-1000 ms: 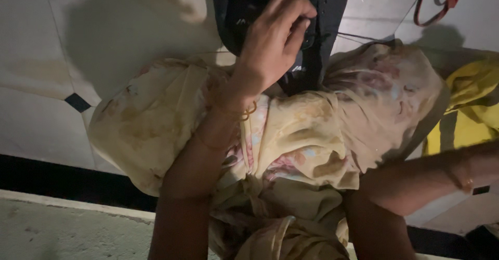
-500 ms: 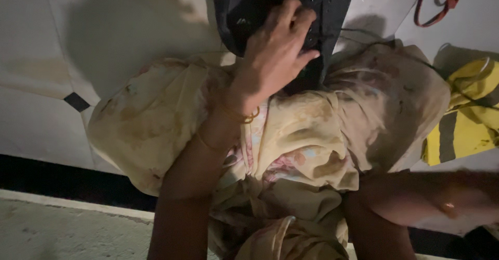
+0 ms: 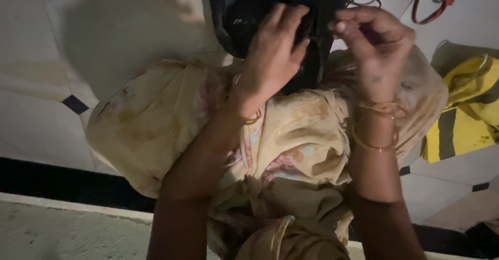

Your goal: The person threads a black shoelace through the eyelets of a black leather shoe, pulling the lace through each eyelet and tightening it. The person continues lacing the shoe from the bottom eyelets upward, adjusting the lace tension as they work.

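Observation:
A black shoe [image 3: 241,10] stands on the pale tiled floor at the top, between my knees, which are covered by yellow floral cloth [image 3: 156,114]. My left hand [image 3: 270,52] grips the shoe from the front, fingers curled over its laced part. My right hand [image 3: 374,44] is raised beside the shoe's right side with its fingertips pinched together. A thin black lace [image 3: 364,0] loops out just above those fingers. Both wrists carry gold bangles.
A yellow and dark striped cloth item [image 3: 468,109] lies on the floor at the right. A red cord [image 3: 434,3] curls at the top right. White floor tiles [image 3: 78,42] with small black insets spread left; a dark strip and a grey ledge [image 3: 62,229] run below.
My right hand has come up from the lower right edge to the shoe's right side and pinched the lace. My left hand stays on the shoe, fingers shifted slightly.

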